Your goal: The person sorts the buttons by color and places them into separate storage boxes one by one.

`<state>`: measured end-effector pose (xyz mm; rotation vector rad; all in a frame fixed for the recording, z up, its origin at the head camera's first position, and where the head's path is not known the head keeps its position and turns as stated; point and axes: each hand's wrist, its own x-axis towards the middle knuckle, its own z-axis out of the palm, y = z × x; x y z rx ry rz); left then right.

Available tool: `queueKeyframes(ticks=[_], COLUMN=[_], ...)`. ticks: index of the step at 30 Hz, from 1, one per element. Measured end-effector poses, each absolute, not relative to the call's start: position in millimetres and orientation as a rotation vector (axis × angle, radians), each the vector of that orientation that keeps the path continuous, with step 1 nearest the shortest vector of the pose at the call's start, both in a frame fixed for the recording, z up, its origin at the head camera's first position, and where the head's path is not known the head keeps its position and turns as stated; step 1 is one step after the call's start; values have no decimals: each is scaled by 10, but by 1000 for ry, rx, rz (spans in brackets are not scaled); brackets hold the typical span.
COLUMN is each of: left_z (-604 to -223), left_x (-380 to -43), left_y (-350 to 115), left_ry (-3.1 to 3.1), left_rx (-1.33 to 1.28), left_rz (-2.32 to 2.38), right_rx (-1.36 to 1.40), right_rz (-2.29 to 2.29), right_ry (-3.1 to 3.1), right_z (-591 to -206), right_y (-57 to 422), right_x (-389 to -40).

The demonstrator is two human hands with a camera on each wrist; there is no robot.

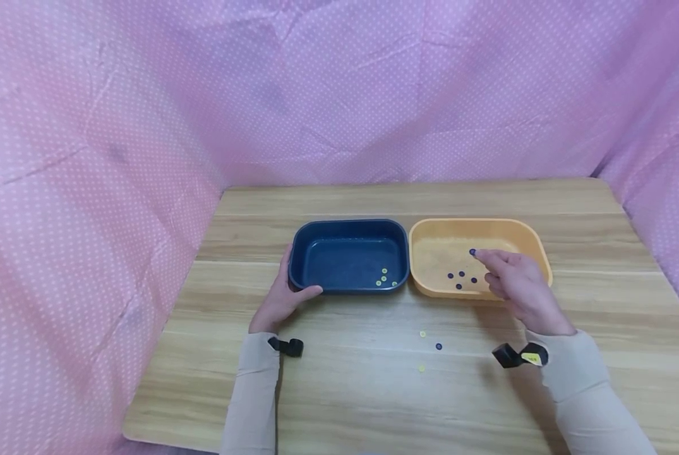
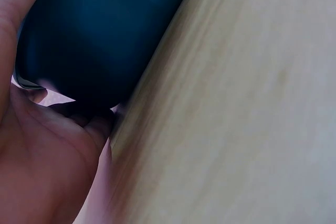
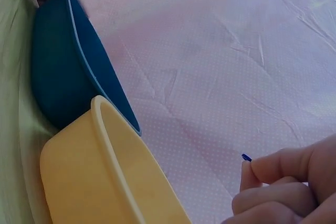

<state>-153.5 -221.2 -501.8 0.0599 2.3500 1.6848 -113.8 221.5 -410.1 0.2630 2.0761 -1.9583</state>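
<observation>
My right hand (image 1: 518, 287) pinches a small dark blue button (image 1: 472, 252) between thumb and forefinger, over the yellow-orange bin (image 1: 538, 251). In the right wrist view the button (image 3: 246, 157) sticks out edge-on from the fingertips, above the bin's rim. Several dark blue buttons (image 1: 461, 274) lie on that bin's floor. My left hand (image 1: 282, 297) grips the left end of a navy bin (image 1: 347, 289), thumb at the front rim and fingers around the side. Several yellow buttons (image 1: 384, 279) lie in the navy bin's front right corner.
Two yellow buttons (image 1: 421, 368) and one dark blue button (image 1: 438, 346) lie on the wooden table (image 1: 345, 392) in front of the bins. Both bins stand side by side. A pink dotted cloth (image 1: 339, 95) hangs behind and around the table.
</observation>
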Motion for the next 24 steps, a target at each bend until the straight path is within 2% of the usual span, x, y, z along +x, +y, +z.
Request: queueKeyframes(ticks=[5, 12, 24], left_z=[-5031, -5001, -5009], left_x=[-1546, -1521, -1470], left_y=[-2217, -2210, -2214], left_ry=[2361, 2385, 2384], left_rx=[72, 44, 46], left_rz=[1703, 1681, 1678], right_rx=[277, 297, 290], right_rz=[-1916, -1565, -1440], right_ry=[2130, 2433, 2503], right_z=[-4087, -4072, -4076], right_y=[2233, 2241, 2240], right_x=[-1166, -1177, -1187])
